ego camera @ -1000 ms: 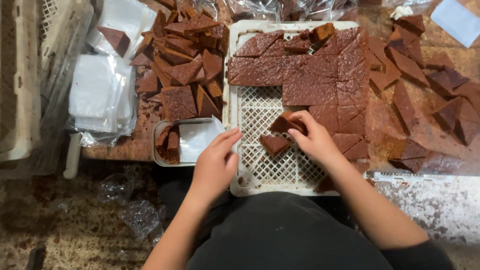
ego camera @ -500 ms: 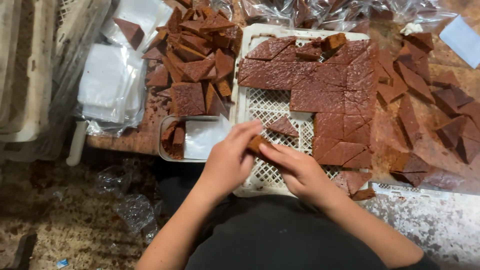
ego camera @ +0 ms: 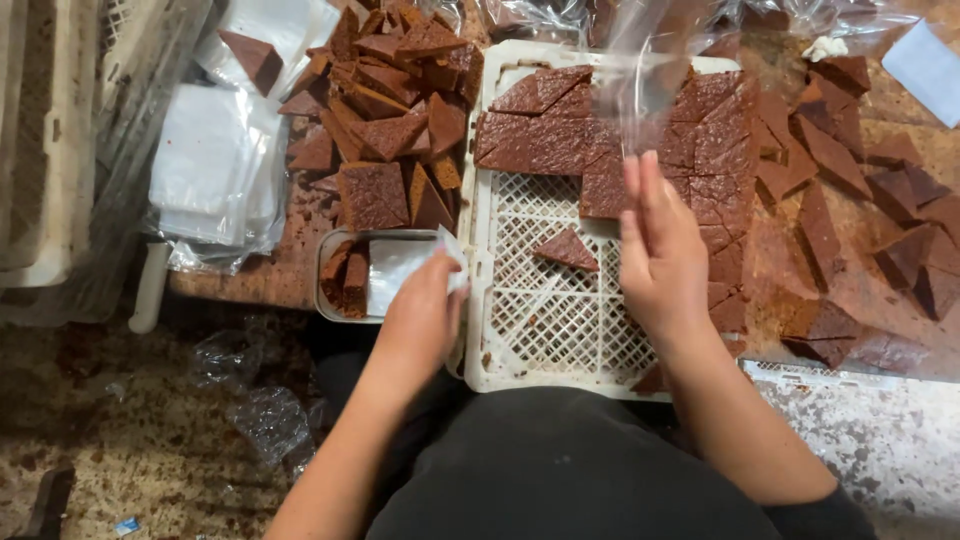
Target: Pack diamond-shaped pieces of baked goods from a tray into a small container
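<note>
My left hand reaches into a small metal tray and pinches the corner of a white sheet. Beside the sheet lie two brown cake pieces. My right hand is raised over a white lattice crate, fingers pointing up, holding a clear plastic film by its lower edge. On the crate's open grid lies one lone brown triangle. Cut brown slabs fill the crate's far part.
A heap of brown triangles sits left of the crate, with more pieces spread at the right. Stacked clear bags lie at the left beside white crates. Crumpled film lies on the speckled floor.
Both hands were together at the crate's near edge on a brown piece. Now my left hand has gone left to the small tray and my right hand has lifted up with clear film.
</note>
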